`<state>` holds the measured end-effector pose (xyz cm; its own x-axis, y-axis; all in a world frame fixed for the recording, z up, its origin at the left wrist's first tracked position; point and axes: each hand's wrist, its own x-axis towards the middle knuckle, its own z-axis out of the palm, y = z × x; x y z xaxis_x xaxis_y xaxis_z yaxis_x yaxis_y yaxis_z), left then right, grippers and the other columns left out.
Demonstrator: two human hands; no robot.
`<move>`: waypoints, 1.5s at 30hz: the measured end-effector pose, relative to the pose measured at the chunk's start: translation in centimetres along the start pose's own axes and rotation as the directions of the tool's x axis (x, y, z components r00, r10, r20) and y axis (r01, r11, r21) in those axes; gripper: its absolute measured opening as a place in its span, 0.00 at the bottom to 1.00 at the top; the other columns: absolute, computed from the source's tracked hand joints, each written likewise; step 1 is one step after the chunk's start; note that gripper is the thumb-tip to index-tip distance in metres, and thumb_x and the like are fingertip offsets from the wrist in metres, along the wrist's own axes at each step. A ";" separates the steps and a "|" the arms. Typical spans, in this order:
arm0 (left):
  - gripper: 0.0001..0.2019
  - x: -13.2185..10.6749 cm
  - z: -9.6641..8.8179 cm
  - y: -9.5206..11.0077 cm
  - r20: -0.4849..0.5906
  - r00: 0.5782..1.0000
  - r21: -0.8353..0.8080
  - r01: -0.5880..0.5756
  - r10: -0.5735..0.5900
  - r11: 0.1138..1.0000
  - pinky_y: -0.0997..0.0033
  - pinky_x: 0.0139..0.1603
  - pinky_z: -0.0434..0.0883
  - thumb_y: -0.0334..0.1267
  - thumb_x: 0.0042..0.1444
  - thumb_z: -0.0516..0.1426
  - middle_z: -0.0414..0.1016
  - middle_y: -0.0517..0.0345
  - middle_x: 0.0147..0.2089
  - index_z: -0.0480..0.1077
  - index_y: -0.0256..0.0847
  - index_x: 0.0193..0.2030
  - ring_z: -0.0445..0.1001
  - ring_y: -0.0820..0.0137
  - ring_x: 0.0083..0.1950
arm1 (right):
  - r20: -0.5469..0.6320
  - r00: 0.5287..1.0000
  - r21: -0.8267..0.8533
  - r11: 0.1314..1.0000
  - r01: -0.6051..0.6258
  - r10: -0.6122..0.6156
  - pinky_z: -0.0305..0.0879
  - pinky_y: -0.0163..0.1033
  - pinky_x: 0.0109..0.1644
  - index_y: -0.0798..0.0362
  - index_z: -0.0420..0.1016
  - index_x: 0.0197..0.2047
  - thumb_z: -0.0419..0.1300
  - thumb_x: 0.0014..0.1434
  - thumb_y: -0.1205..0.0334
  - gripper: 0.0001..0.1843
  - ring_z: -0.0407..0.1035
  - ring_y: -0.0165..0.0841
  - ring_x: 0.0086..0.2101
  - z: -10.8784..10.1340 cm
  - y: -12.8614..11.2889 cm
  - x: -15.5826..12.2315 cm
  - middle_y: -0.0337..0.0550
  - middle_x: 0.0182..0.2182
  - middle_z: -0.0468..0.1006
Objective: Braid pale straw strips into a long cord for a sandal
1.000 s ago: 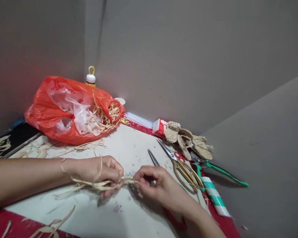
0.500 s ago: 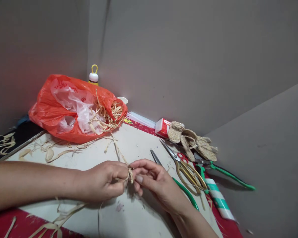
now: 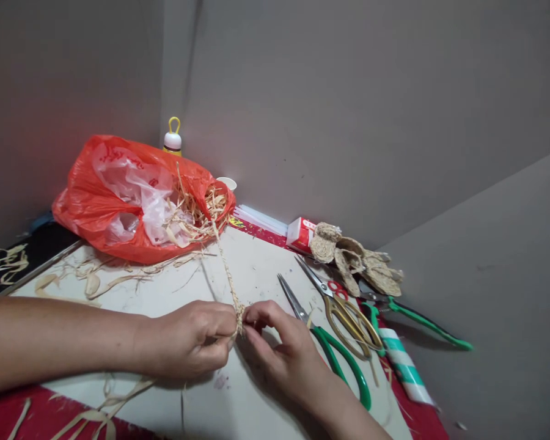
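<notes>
My left hand (image 3: 190, 339) and my right hand (image 3: 282, 351) meet over the white board (image 3: 256, 269), fingers pinched on a twisted straw cord (image 3: 229, 281). The cord rises from the pinch up and to the left toward the orange bag (image 3: 96, 201). Loose straw strips (image 3: 119, 391) trail out from under my left hand toward the near edge. Both hands are closed on the cord where it is knotted.
The orange plastic bag holds straw and clear plastic, with a small yellow-topped bottle (image 3: 172, 139) behind it. Green-handled scissors (image 3: 334, 351), gold-handled scissors (image 3: 343, 308), green pliers (image 3: 407, 315), a striped roll (image 3: 403, 366), woven straw pieces (image 3: 352, 260) and a red-white box (image 3: 301, 233) lie at right. Grey walls enclose the corner.
The cord lay flat between my hands a second ago; now it stands up and stretches toward the bag. My hands have closed together, and the green scissors show more.
</notes>
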<state>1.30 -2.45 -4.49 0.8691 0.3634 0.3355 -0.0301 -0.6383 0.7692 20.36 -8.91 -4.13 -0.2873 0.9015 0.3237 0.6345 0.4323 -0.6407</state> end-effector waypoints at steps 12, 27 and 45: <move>0.11 0.1 -0.3 -0.3 0.015 0.995 0.090 -0.102 0.101 0.991 0.73 0.32 0.58 0.25 0.52 0.46 0.56 0.61 0.26 0.47 0.43 0.26 0.55 0.73 0.29 | 0.012 0.967 -0.038 0.966 0.255 -0.255 0.69 0.38 0.33 0.53 0.78 0.43 0.56 0.60 0.71 0.11 0.72 0.34 0.30 -1.2 0.3 0.7 0.48 0.30 0.79; 0.08 -0.1 -0.8 -0.3 0.081 0.969 0.560 -0.236 0.231 0.794 0.69 0.30 0.61 0.30 0.57 0.45 0.67 0.53 0.28 0.64 0.40 0.33 0.61 0.68 0.29 | 0.039 0.935 0.744 0.614 -0.262 0.352 0.66 0.32 0.25 0.50 0.82 0.31 0.68 0.49 0.65 0.03 0.67 0.26 0.21 0.7 -0.4 0.9 0.38 0.26 0.74; 0.08 -0.2 -0.4 -1.0 0.109 0.975 0.459 -0.222 0.194 0.860 0.72 0.30 0.65 0.29 0.58 0.45 0.68 0.54 0.32 0.63 0.39 0.37 0.65 0.70 0.30 | 0.287 0.863 0.810 0.375 -0.450 0.416 0.61 0.27 0.23 0.53 0.69 0.32 0.71 0.46 0.59 0.15 0.62 0.22 0.19 0.5 -0.6 0.8 0.33 0.22 0.70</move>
<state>0.94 -1.57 -5.13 0.8952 0.1571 0.4171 0.0077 -0.9412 0.3378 19.37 -8.41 -3.84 -0.1897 0.9639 -0.1868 -0.2139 -0.2263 -0.9503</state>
